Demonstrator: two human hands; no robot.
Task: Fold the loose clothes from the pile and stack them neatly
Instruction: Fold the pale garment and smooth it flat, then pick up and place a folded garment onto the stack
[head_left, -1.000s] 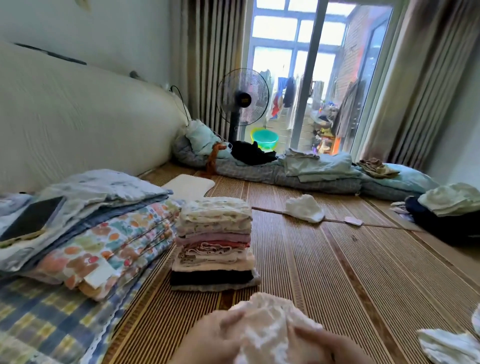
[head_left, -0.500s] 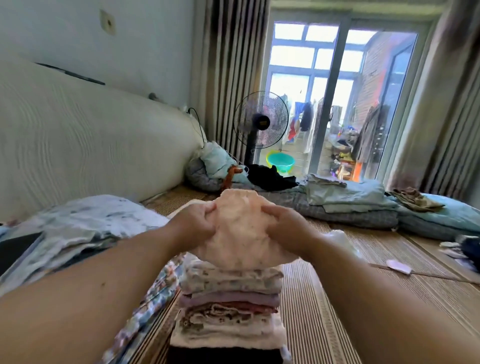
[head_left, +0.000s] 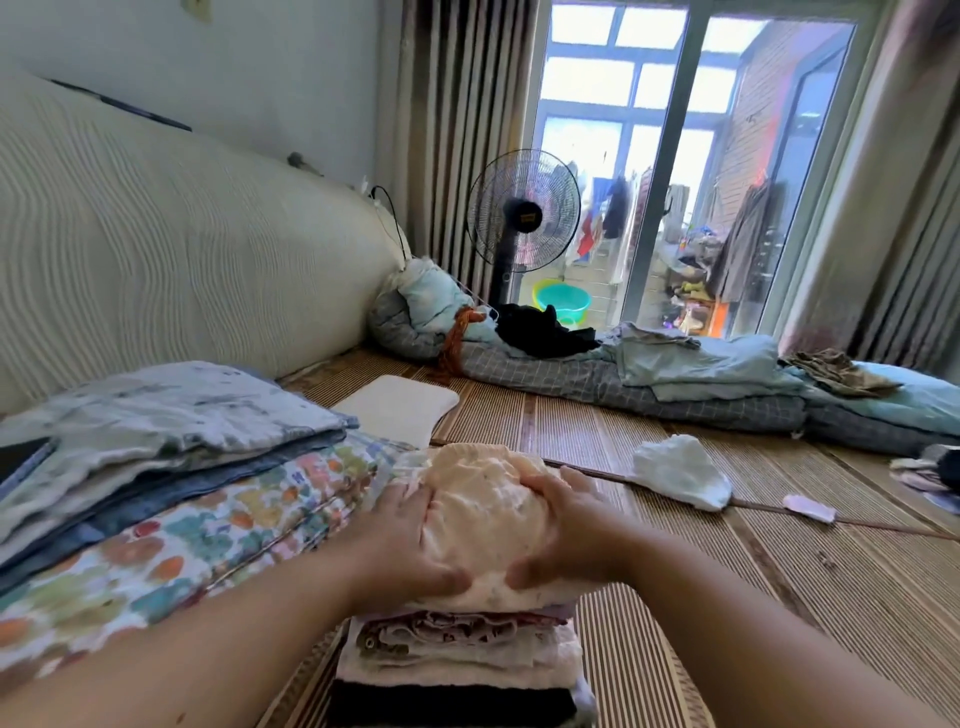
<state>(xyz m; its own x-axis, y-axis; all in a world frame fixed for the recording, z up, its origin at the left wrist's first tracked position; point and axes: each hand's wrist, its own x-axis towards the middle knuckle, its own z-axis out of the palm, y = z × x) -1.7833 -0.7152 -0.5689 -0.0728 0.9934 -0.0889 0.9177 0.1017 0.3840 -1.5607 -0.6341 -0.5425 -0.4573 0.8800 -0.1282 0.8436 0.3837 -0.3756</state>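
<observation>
The folded garment (head_left: 483, 504), held up in the air half a second ago, has now come down onto the top of the stack (head_left: 462, 644). The left hand (head_left: 410, 540) and right hand (head_left: 566, 525) sit apart on either side of it, fingers and thumbs curled round its edges, pressing it into place. I judge this piece nearly done: it only needs letting go, and perhaps squaring up with the layers below.

By count, there are two hands, one garment in them and one stack, with at least four layers showing under the new piece. One loose white garment (head_left: 675, 475) lies on the mat (head_left: 675, 597), beyond the stack to its right. More clothes far to the right of the stack are cut off, so I cannot count them.
</observation>
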